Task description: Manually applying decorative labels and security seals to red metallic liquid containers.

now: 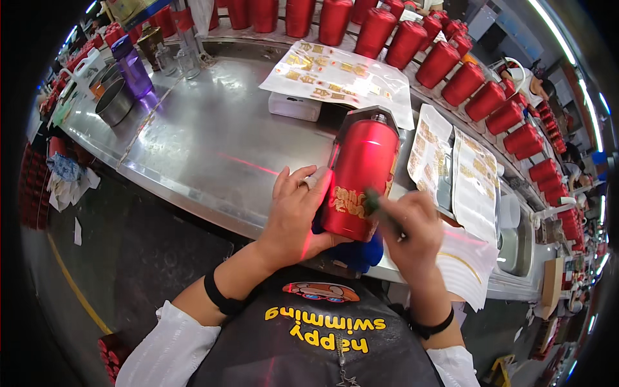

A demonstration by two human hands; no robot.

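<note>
A glossy red bottle (365, 169) with gold decoration near its base lies tilted in a dark angular holder (385, 113) at the table's near edge. My left hand (295, 216) holds the bottle's lower left side, its thumb at the base and its other fingers stretched along the side. In my closed right hand (414, 235) is a small tool with a dark green end (371, 200), which meets the bottle beside the gold decoration. Its exact kind is hard to make out. Below the bottle's base sits a blue part (358, 253).
Clear sheets with gold decals (342, 76) lie beyond the bottle, more decal sheets (476, 177) to its right. Red bottles (407, 44) line a conveyor behind the metal table (213, 122). A purple bottle (133, 68) and metal pot (115, 103) stand far left; a sink (516, 255) is at right.
</note>
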